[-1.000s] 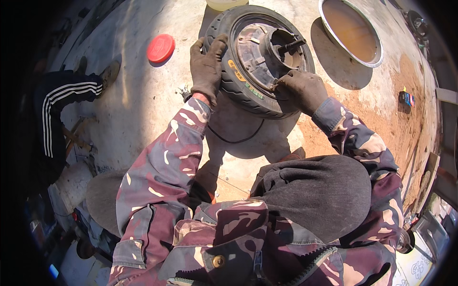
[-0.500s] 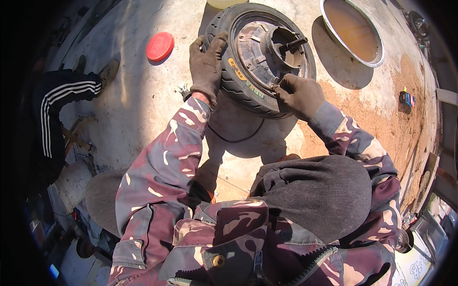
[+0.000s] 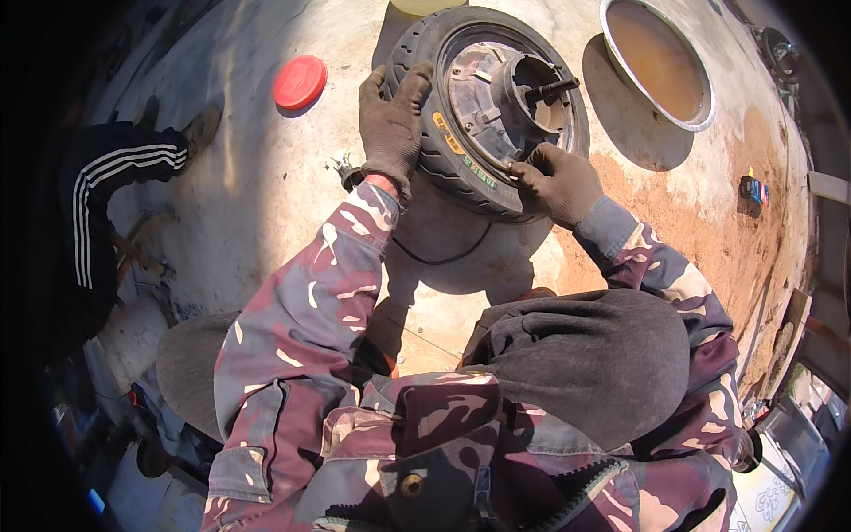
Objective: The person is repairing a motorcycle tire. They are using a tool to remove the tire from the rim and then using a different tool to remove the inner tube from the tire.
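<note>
A wheel with a black tyre (image 3: 432, 155) stands tilted on the ground in front of me, its grey metal hub (image 3: 474, 105) facing up and to the right. A dark axle (image 3: 551, 89) sticks out of the hub's round collar. My left hand (image 3: 392, 133), in a brown glove, grips the tyre's left side, with its fingers over the tread. At the near right edge of the rim, my gloved right hand (image 3: 566, 186) is closed in a pinch. Whatever lies between its fingertips is too small to make out. A dark cable (image 3: 443, 262) loops out below the tyre.
A red round lid (image 3: 300, 82) lies to the left. A metal basin (image 3: 709, 111) of brownish water stands at the far right, with a small blue-and-red box (image 3: 753, 191) nearer. Another person's leg (image 3: 133, 164) in striped trousers is at the left. A pale container (image 3: 417, 5) stands behind the wheel.
The view has shifted slightly. My left hand still holds the tyre, and my right hand stays at the rim's edge with its fingers a little changed in pose.
</note>
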Demonstrator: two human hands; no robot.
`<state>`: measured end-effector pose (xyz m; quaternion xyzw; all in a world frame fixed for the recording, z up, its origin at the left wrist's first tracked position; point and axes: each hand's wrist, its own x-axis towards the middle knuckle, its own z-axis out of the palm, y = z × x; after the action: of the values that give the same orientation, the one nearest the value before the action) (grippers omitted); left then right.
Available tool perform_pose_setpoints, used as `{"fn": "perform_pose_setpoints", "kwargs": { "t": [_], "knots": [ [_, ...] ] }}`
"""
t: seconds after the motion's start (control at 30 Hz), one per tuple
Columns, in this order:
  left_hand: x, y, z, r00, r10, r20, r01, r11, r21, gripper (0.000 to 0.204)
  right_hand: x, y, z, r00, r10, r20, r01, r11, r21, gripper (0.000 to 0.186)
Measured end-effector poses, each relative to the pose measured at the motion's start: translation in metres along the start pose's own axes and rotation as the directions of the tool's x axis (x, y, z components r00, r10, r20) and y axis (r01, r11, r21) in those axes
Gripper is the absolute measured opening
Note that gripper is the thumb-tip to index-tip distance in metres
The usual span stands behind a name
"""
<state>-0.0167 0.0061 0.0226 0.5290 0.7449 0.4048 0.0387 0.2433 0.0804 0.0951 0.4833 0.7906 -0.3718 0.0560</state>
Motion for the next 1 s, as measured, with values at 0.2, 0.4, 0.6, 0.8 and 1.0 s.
{"fn": "perform_pose_setpoints", "kwargs": {
  "t": [0.2, 0.4, 0.6, 0.8, 1.0],
  "knots": [
    [-0.009, 0.003, 0.012, 0.988, -0.151, -0.016, 0.148, 0.98, -0.13, 0.029, 0.007, 0.0, 0.013, 0.987, 0.16, 0.032, -0.162, 0.983, 0.084, 0.047],
    [-0.003, 0.007, 0.019, 0.866, -0.494, 0.069, 0.471, 0.764, -0.44, 0.056, 0.009, 0.001, 0.023, 0.983, 0.183, 0.015, -0.183, 0.976, 0.119, 0.051],
    [0.011, 0.006, 0.005, 0.942, -0.31, 0.126, 0.332, 0.913, -0.235, 0.047, 0.004, -0.009, 0.01, 0.986, 0.161, 0.034, -0.164, 0.982, 0.095, 0.05],
    [0.103, -0.001, -0.012, 0.679, -0.439, 0.588, 0.728, 0.51, -0.459, 0.067, -0.013, -0.017, 0.012, 0.989, 0.119, -0.092, -0.11, 0.989, 0.094, 0.046],
    [0.126, -0.006, -0.011, 0.696, -0.151, 0.702, 0.642, 0.569, -0.514, 0.038, -0.019, -0.012, 0.015, 0.982, -0.027, -0.185, 0.032, 0.999, 0.026, 0.041]
  ]
}}
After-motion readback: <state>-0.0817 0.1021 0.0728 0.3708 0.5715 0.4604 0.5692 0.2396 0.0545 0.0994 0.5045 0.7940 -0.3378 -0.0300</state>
